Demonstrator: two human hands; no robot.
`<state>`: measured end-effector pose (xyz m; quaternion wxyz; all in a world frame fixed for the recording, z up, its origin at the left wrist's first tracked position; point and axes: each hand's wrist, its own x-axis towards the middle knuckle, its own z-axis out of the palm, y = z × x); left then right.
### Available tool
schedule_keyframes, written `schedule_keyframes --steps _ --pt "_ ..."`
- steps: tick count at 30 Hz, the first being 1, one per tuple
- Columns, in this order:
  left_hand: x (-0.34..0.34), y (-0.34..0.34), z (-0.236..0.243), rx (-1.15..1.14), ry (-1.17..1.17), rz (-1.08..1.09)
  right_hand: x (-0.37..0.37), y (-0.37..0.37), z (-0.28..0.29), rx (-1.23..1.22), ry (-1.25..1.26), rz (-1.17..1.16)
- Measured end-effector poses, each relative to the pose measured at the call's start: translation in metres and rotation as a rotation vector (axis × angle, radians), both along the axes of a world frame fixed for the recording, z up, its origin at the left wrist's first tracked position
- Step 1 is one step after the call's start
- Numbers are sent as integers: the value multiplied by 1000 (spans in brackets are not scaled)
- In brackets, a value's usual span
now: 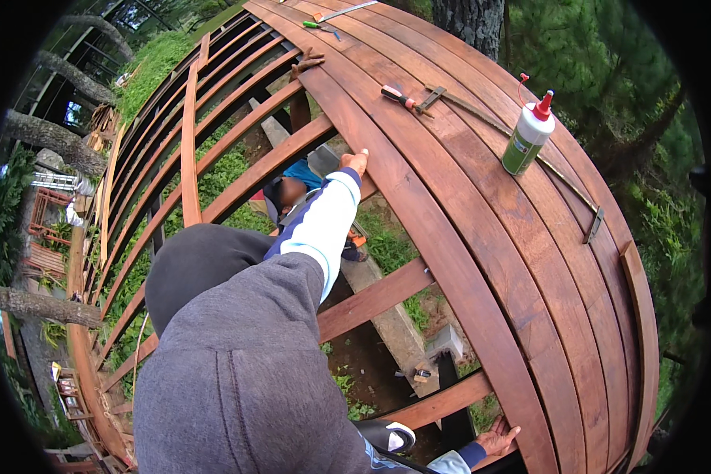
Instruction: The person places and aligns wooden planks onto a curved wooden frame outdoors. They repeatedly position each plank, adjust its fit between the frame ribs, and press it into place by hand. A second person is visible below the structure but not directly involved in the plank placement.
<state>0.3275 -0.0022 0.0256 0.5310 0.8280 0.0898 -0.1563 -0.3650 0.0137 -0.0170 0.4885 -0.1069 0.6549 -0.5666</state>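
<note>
My left hand (355, 162) is closed on the inner edge of a long reddish-brown wooden board (423, 221), at its upper middle. Farther down the same board, my right hand (496, 439) grips that edge near the bottom of the view, some fingers hidden. The board rests across wooden joists (375, 300). At its far end another person's hand (306, 63) reaches up from below onto the wood. That person (292, 192), in a cap and blue clothing, is under the frame near an orange tool (358, 238).
Laid boards (482, 229) curve along the right. On them are a bar clamp (482, 116), a red-capped glue bottle (528, 136), a green-handled tool (314, 26) and a metal square (347, 10). Open gaps between joists drop to grassy ground. My shoe (396, 436) shows below.
</note>
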Motion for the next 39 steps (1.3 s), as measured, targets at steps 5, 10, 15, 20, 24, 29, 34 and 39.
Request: schedule_keyframes --steps 5,10,15,20,24,29,34,39 --pt "27 4 -38 -15 -20 -65 0 2 0 10 47 4" --pt "21 2 -31 98 -89 -50 2 3 2 27 73 27" --pt "10 2 -12 -40 20 -52 6 4 6 13 85 20" --pt "16 2 -18 0 3 -52 11 4 11 14 106 -17" --pt "32 4 -39 -89 1 -73 16 5 14 -5 149 -53" --pt "57 7 -62 6 -15 -30 20 5 21 13 126 -40" --pt "65 13 -60 -123 106 -85 26 3 27 24 117 -45" --pt "69 13 -56 -155 156 -73 30 0 30 19 152 -69"
